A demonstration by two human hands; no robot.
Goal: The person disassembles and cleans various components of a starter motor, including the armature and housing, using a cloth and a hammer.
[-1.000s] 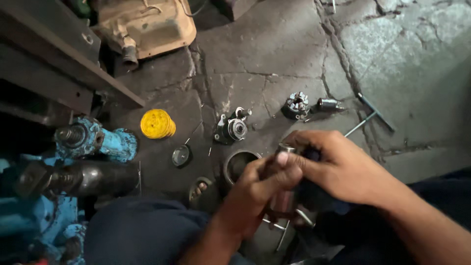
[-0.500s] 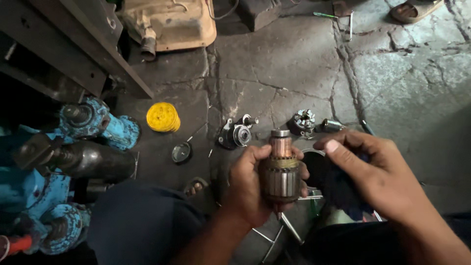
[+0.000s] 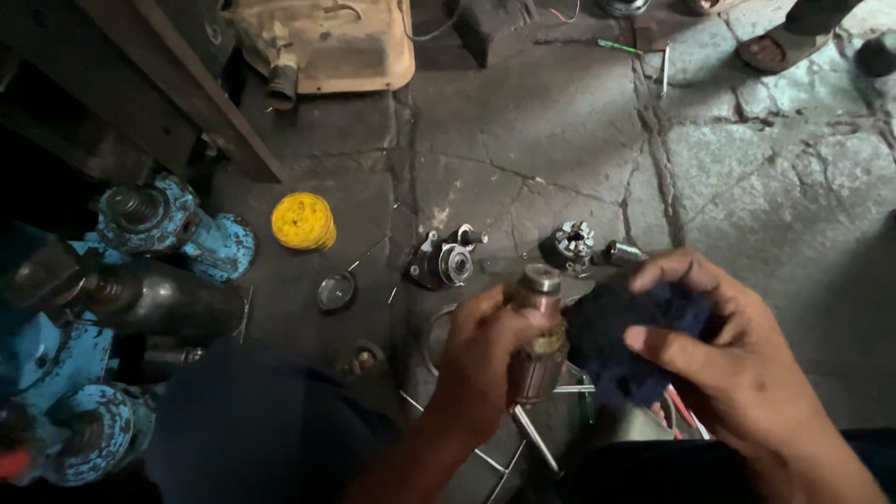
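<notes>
Left hand (image 3: 481, 359) fingers (image 3: 473, 313) wrapped around rotor (image 3: 539, 341), holding it upright, shaft end up. Right hand (image 3: 737, 359) fingers (image 3: 674, 348) clutch dark cloth (image 3: 621, 341), pressed against rotor's right side. Rotor held above cracked stone floor (image 3: 747, 168). Beyond rotor on floor: round metal housing (image 3: 446, 261), small toothed part (image 3: 569, 245). Left of rotor: black cap (image 3: 335, 291), yellow disc (image 3: 302, 221), farther left blue machine body (image 3: 177, 233). Far beyond rotor: tan casing (image 3: 341, 42).
</notes>
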